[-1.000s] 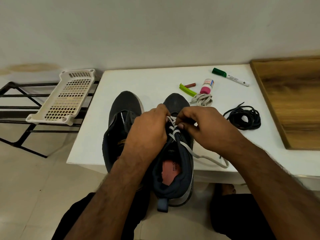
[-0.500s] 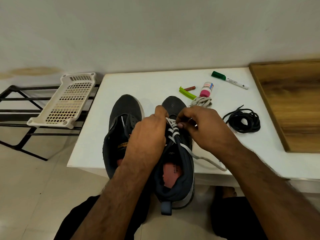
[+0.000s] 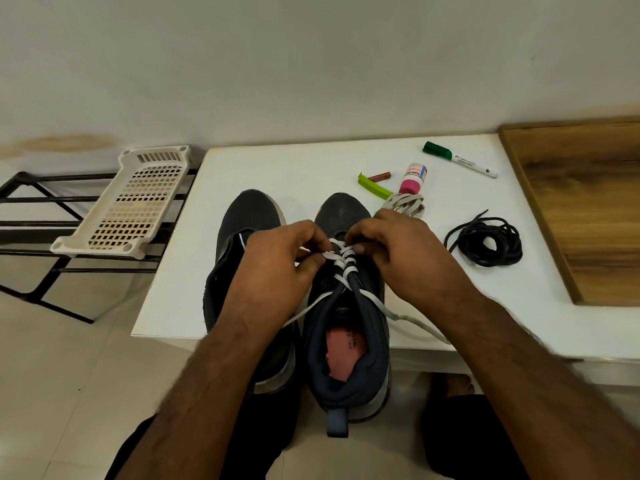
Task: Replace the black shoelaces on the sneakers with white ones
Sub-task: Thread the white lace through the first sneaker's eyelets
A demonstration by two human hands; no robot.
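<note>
roughly midway: right sneaker [image 3: 348,327] part-laced in white lace [image 3: 341,263], both hands [image 3: 277,268] [image 3: 398,251] pinching it; left sneaker [image 3: 242,244] apparently laceless; black laces [image 3: 485,242] coiled aside; spare white lace [image 3: 405,204] waiting.

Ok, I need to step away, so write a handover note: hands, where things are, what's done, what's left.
Left hand and right hand both pinch the white lace over the right sneaker.
Done: the lower eyelets of that sneaker are laced white; the black laces lie coiled on the table.
Left: finish this sneaker, then lace the left sneaker with the spare white lace.
</note>
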